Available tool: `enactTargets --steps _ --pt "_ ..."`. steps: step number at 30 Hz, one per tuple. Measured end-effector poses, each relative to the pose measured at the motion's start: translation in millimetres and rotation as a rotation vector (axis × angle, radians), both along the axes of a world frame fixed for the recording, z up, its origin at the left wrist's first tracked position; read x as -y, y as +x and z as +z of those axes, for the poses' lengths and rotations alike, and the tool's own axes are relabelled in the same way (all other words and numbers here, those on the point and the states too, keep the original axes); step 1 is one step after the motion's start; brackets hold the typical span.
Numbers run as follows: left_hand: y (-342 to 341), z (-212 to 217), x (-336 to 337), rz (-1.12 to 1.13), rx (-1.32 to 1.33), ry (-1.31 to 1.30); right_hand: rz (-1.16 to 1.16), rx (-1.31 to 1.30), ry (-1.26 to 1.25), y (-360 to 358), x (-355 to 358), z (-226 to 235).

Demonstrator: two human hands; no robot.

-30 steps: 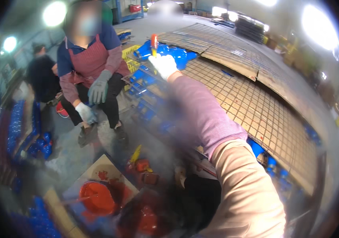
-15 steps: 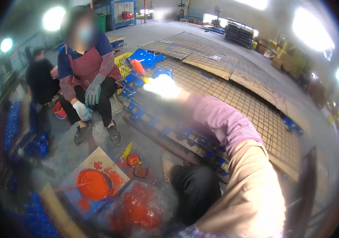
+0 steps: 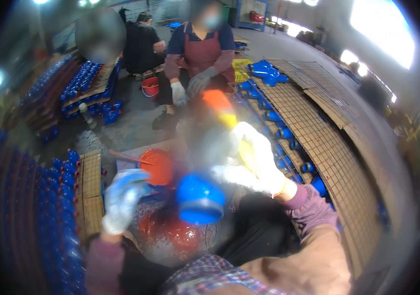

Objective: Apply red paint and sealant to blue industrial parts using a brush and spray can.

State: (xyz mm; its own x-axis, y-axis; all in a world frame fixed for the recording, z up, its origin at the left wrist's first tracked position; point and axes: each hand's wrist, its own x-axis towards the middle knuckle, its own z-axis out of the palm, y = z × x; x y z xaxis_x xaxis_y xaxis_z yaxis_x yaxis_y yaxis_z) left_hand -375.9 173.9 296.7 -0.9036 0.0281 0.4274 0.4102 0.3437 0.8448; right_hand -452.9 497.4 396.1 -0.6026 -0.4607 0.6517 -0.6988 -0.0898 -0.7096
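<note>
My right hand (image 3: pixel 261 162), in a white glove, grips a paintbrush (image 3: pixel 227 115) with a yellow handle and an orange-red painted end pointing up and away. Its lower fingers reach to a glossy blue pipe fitting (image 3: pixel 201 199), raised in front of me with its round mouth facing me; blur hides the upper part and the exact grip. To the left of the fitting, apart from it, is my left hand (image 3: pixel 124 199), in a white glove with blue stains. Its fingers look stretched out, though smeared by motion, with nothing visible in them. Beyond it stands a round container of orange-red paint (image 3: pixel 156 166).
Wire-mesh racks on boards (image 3: pixel 313 113) run along the right, with blue fittings on the near edge. Stacks of blue fittings (image 3: pixel 69 196) stand at left. A gloved co-worker (image 3: pixel 202 54) sits opposite; another person (image 3: pixel 141 46) crouches behind, near a red bucket (image 3: pixel 150 87). Red paint covers the floor before me.
My right hand has come back from the rack with the brush, and a blue fitting is now at its fingers. My left hand has entered view. The whole view has swung left.
</note>
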Motion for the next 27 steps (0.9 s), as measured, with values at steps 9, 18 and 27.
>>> enactTargets --steps 9,18,27 --pt "1 -34 -52 -0.361 0.654 1.154 0.06 0.423 -0.122 -42 84 -58" --pt "13 -65 6 -0.356 0.691 1.659 0.043 1.155 -0.508 -54 83 -176" --pt "25 -78 39 -0.234 0.75 1.816 -0.115 1.029 -0.412 -56 101 -230"
